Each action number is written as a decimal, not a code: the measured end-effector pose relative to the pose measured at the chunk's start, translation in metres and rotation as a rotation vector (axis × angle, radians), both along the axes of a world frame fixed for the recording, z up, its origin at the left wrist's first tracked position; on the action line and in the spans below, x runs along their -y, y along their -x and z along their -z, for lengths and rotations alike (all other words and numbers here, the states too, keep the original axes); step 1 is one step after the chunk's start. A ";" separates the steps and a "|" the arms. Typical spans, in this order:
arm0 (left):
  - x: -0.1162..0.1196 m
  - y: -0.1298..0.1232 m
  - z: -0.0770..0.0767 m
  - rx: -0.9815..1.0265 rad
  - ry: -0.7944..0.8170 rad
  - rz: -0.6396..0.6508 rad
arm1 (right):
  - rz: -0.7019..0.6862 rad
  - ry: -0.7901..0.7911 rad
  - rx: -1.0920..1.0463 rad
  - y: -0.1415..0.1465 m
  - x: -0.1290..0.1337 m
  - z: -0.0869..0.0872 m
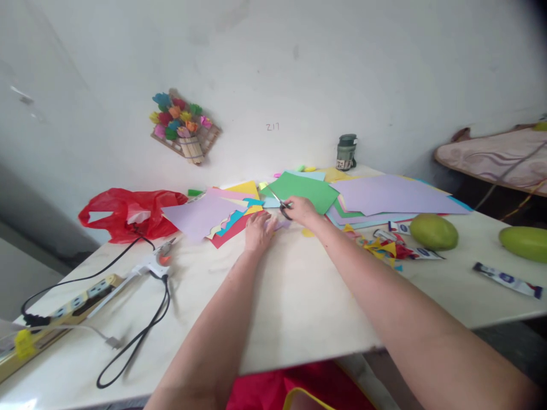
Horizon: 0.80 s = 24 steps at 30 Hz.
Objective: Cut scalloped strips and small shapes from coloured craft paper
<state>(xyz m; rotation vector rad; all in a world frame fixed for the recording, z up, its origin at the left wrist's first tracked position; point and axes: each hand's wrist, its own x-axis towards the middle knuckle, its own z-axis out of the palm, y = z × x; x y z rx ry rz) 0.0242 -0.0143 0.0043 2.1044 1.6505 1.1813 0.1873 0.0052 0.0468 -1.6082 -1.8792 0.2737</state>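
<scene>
- White table [294, 319] set against a plain pale wall [384, 74], with a bunch of colourful paper flowers [178, 117] hung up on the left.
- Over to the right hand [304, 210], fingers curled around the dark handles of metal-bladed scissors [284, 211], blades aimed up and leftward, beside a green paper sheet [310, 191].
- Just beside it, the left hand [257, 233], palm down, close by a small lilac paper scrap [282, 224]; whether pinching or merely touching, cannot tell.
- Left again, wavy-edged blue paper [233, 221] over a red sheet [231, 234], then a crumpled red plastic bag [128, 213].
- Far right, two green oval fruits [433, 232] near white-and-blue tubes [507, 279].
</scene>
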 end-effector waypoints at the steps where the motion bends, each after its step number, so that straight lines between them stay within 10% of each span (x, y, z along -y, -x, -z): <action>1: -0.001 -0.001 -0.001 0.104 -0.005 0.009 | -0.036 -0.033 0.010 0.003 0.005 0.005; 10: 0.007 -0.005 -0.011 0.807 0.071 -0.035 | -0.345 -0.252 0.140 0.032 0.043 0.011; 14: 0.006 -0.001 -0.018 1.084 0.056 -0.067 | -0.169 -0.336 -0.068 0.016 0.028 0.007; 19: 0.001 -0.001 -0.016 1.257 0.196 0.074 | 0.064 0.011 0.073 -0.011 0.007 0.021; 24: 0.003 -0.007 -0.009 1.293 0.360 0.217 | -0.101 0.015 0.357 -0.008 0.007 0.032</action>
